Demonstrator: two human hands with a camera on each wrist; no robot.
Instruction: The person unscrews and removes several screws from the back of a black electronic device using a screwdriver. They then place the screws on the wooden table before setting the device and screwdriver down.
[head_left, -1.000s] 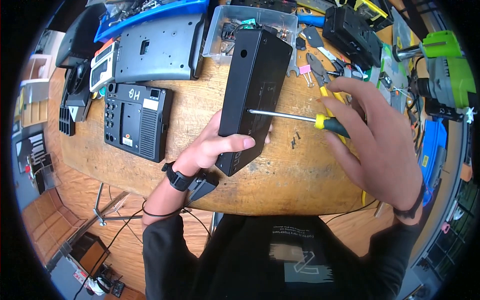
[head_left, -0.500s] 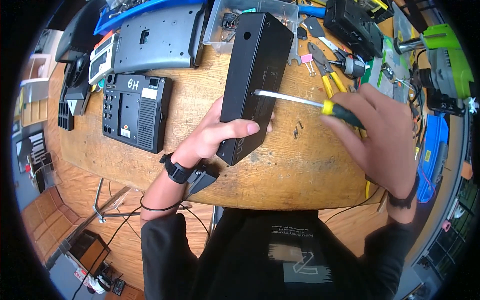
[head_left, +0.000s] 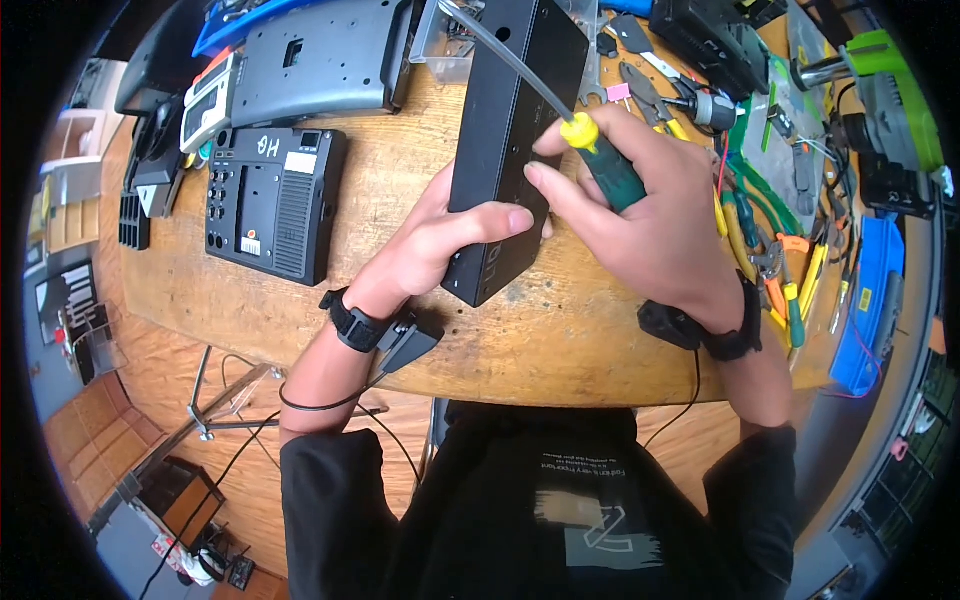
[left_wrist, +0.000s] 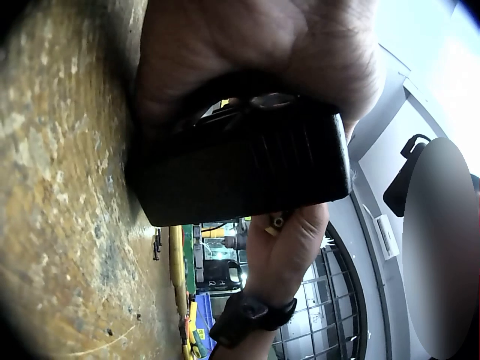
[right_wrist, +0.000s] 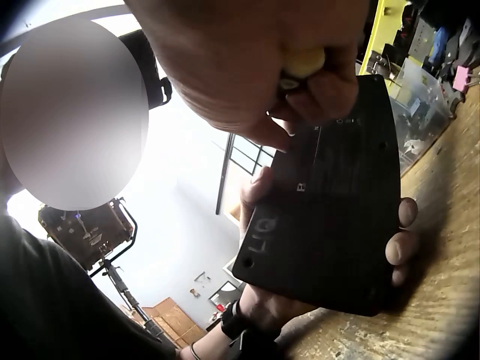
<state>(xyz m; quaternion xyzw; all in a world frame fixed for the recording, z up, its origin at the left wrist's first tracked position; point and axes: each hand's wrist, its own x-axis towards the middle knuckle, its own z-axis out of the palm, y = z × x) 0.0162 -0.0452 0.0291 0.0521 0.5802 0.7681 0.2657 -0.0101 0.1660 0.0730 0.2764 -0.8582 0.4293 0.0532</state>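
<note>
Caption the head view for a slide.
Left hand grips a black box; right hand holds a screwdriver over a table.

A: Thing one?
B: Long black rectangular box (head_left: 490,150), tilted, left hand (head_left: 435,240) gripping near end. Broad face turned right, "LIQ" lettering low; round hole in narrow side.
A: Other?
B: Green-and-yellow-handled screwdriver (head_left: 580,131), metal shaft, held in right hand (head_left: 655,210). Shaft crosses above box's far end, tip pointing past.

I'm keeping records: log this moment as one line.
left grip: black box | right grip: screwdriver, tip off box | screws on table
</note>
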